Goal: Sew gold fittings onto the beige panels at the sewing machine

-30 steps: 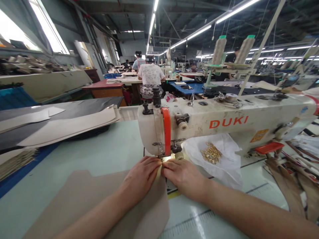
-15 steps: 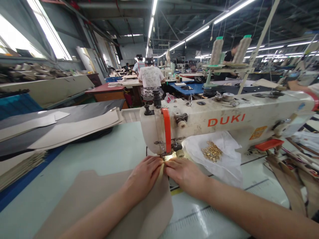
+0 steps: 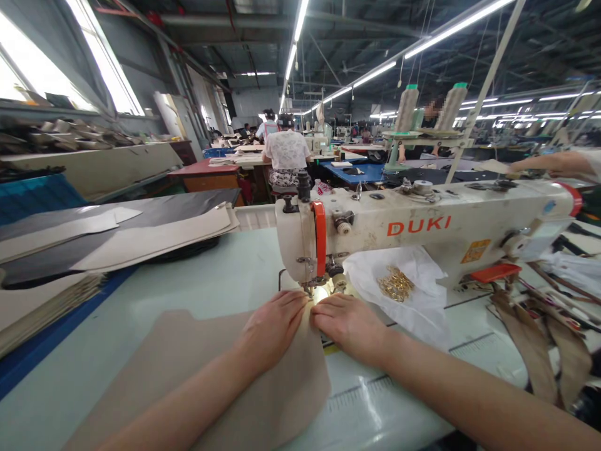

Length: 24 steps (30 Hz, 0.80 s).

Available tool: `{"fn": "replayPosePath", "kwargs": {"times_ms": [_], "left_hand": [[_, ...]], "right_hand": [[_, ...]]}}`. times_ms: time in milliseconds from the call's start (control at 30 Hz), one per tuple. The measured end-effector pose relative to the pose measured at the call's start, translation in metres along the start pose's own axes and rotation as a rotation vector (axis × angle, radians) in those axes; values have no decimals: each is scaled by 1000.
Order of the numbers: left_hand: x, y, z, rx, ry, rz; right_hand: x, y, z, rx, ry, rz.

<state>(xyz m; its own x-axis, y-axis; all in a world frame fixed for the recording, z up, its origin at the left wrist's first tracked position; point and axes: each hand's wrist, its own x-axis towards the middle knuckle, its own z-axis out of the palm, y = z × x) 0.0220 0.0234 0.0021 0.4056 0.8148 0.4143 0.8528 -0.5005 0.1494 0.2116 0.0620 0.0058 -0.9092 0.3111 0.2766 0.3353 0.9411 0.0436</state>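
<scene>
A beige flat panel (image 3: 291, 394), perhaps leather or coated fabric, lies on the pale green table of the sewing machine (image 3: 366, 235), its far edge under the needle area. My left hand (image 3: 272, 326) rests on that panel just left of the needle, fingers together, pinching its edge. On the other side, my right hand (image 3: 350, 326) grips the panel's right edge with curled fingers. Both sets of fingertips nearly meet in front of the lit presser foot, which they partly hide. My left forearm covers part of the panel.
Small gold metal pieces (image 3: 395, 284) sit on a white plastic bag (image 3: 422, 319) under the machine arm. Brown straps (image 3: 530, 347) hang at the right. Stacked beige panels (image 3: 159, 241) lie at left. Thread cones (image 3: 406, 109) stand behind, and a co-worker's arm (image 3: 549, 164) reaches in.
The camera view has shifted slightly, moving the machine head a little to the right. Both hands stay at the needle on the panel. A co-worker's arm now reaches farther in at right.
</scene>
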Motion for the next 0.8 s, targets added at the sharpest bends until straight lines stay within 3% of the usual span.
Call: {"fn": "replayPosePath", "kwargs": {"times_ms": [800], "left_hand": [[8, -5, 3, -24, 31, -9]], "right_hand": [[5, 8, 6, -13, 77, 11]]}}
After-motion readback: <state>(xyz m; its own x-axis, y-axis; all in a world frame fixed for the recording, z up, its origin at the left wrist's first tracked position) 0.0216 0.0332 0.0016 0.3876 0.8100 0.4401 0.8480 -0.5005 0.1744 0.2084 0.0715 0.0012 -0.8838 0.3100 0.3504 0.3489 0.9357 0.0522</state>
